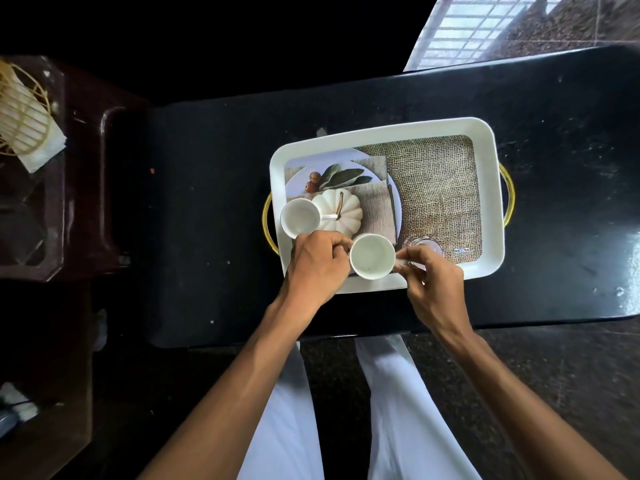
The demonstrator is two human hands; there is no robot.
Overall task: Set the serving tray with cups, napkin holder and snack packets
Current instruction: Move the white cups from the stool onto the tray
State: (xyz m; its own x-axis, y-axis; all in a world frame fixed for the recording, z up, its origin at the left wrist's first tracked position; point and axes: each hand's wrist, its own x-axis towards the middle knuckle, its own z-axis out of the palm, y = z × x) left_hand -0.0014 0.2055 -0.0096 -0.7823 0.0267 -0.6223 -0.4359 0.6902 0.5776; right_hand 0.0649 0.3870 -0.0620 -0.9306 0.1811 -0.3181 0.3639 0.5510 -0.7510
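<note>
wicker napkin holder (pixel 19 109) on brown stool (pixel 83 174)

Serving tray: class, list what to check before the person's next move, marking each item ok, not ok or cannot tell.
1. First cup upright inside the serving tray: ok.
2. Second cup set down at the tray's near edge: cannot tell.
3. Right hand pinching the second cup's handle: ok.
4. Left hand gripping that cup: cannot tell.
5. Napkin holder on the tray: not ok, it sits on the side stand at left.
6. Snack packets on the tray: not ok, none in view.
</note>
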